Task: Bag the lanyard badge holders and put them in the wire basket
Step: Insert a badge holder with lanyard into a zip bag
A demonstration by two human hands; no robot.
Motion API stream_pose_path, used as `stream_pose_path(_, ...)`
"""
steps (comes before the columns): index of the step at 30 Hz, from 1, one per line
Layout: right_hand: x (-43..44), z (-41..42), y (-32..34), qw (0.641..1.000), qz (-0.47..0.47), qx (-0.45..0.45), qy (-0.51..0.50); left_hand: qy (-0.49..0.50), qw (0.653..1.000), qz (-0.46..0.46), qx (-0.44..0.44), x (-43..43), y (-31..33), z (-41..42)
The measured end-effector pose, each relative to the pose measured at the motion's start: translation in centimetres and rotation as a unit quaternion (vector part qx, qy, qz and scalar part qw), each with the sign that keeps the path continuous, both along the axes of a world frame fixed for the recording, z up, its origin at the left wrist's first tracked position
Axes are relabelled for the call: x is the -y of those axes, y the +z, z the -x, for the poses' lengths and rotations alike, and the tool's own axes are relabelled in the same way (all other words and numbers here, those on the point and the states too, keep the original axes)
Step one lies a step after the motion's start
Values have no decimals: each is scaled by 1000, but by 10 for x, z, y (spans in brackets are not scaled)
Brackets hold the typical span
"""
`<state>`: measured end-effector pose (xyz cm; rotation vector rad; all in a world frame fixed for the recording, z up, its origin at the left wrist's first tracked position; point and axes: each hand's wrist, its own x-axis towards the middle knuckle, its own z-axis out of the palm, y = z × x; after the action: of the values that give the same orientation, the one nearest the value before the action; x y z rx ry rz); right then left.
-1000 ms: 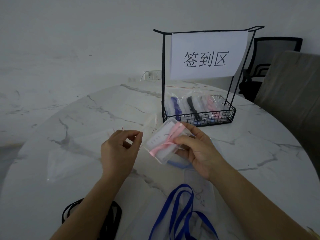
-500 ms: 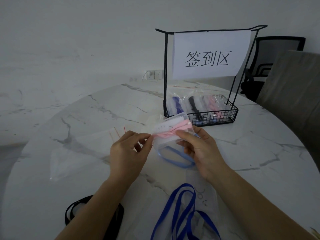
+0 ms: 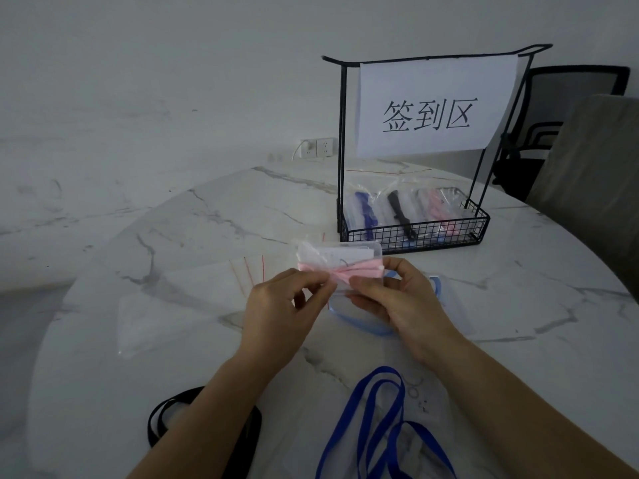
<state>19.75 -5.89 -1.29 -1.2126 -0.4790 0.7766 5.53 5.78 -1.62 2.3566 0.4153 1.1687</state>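
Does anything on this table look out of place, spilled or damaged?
Nothing looks spilled or damaged. The bagged holders lean unevenly in the wire basket, and a blue lanyard and a black lanyard lie loose at the near edge, not yet bagged.

Wire basket behind held badge holder, on table.

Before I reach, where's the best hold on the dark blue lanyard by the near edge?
Best grip is likely the far rounded loop end of the dark blue lanyard, from straight above. It lies flat on the table, and there the strap arcs clear of the crossing strands nearer the edge.
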Motion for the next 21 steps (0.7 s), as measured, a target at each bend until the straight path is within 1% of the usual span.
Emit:
stream_pose_path(5, 0, -2, 2, 999, -30, -6, -16, -23, 993, 116, -11, 3, 5, 0)
stream_pose_path(6, -1, -3, 2, 1000, -25, -5, -16, -37, 990, 136, -4, 3, 6, 1)
stream_pose_path(8, -1, -5, 1, 1000, -20, -20, -9, -39, 985, 165, 39, 2, 11, 3)
stream_pose_path(9, -1, -6, 0, 999, -20, -28, -1, -21, 985, 160, 65, 1, 12, 4)
stream_pose_path(11, -1, -7, 0, 999, -17, -30, 18, 39, 990, 110, 85, -3, 16, 7)
stream_pose_path(13, -1, -7, 0, 998, -21, -26, 45, 77, 992, 77, 58, -8, 18, 9)
stream_pose_path(14, -1, -6, 0, 998, -26, -28, 58, 82, 992, 93, 32, -12, 19, 11)
stream_pose_path(15, -2, -5, 0, 997, -31, -33, 68, 76, 988, 131, 0, -16, 19, 13)
stream_pose_path(16, -1, -5, 1, 996, -35, -34, 73, 54, 980, 190, -28, -18, 21, 14)
stream_pose_path(18, 0, -4, 4, 996, -40, -24, 79, -29, 942, 331, -44, -20, 25, 16)
stream_pose_path(19, 0, -4, 6, 996, -42, -14, 77, -66, 926, 368, -47, -21, 27, 17)
stream_pose_path(20, 2, -4, 7, 997, -41, -1, 70, -86, 921, 376, -52, -18, 28, 17)
stream_pose_path(21, 3, -4, 9, 997, -41, 16, 59, -93, 925, 363, -58, -16, 29, 17)
